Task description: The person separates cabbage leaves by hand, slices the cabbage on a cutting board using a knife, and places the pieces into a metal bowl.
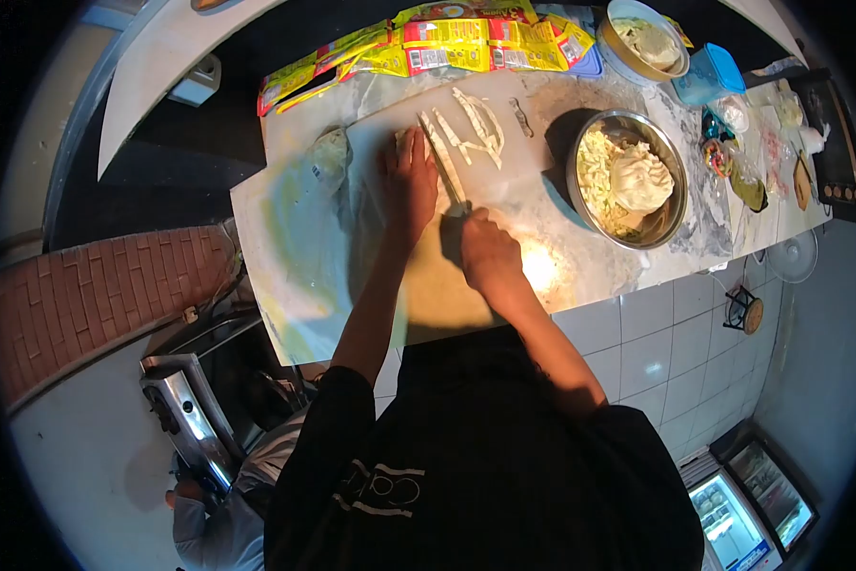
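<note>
My right hand (491, 249) is closed round the handle of a knife (444, 164), whose blade points away from me over the cutting board (437, 285). Just left of the blade, my left hand (412, 183) presses down with its fingers together on a pale piece of food, mostly hidden under the fingertips. Several pale cut strips (482, 128) lie to the right of the blade. Farther right, a metal bowl (677, 214) holds shredded pale pieces (597, 176) and a whitish rounded lump (642, 178).
Yellow and red packets (447, 46) line the back edge. At the back right are a second bowl (644, 40) and a blue container (711, 74). A clear plastic bag (330, 157) lies left of my left hand. A person in grey (220, 528) is at the lower left.
</note>
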Demonstrator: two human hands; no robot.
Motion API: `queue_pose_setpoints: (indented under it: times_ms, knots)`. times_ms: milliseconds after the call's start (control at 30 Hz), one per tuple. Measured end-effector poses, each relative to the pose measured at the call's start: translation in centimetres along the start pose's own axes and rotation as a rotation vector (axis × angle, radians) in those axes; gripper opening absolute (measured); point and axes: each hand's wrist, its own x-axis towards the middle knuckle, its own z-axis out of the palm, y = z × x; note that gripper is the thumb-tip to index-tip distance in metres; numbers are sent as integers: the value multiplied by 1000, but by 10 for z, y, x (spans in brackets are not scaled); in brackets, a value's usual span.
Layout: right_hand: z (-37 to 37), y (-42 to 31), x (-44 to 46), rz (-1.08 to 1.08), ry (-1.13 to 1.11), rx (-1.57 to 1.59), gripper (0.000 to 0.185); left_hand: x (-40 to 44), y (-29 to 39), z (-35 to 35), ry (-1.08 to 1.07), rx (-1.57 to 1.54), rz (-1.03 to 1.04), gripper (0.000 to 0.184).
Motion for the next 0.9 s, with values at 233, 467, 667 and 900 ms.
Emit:
queue_pose_setpoints:
  times_ms: [233,467,667,900]
  knots:
    - [5,6,-17,4,-5,-30,32,-1,-5,3,31,86,62,53]
    - [10,7,-6,-45,86,-46,37,-2,-4,4,52,90,67,55]
    - [16,15,-20,20,-25,17,28,-2,-3,3,62,85,53,54]
    - [1,13,-3,8,-21,-7,39,12,-11,12,99,101,46,52]
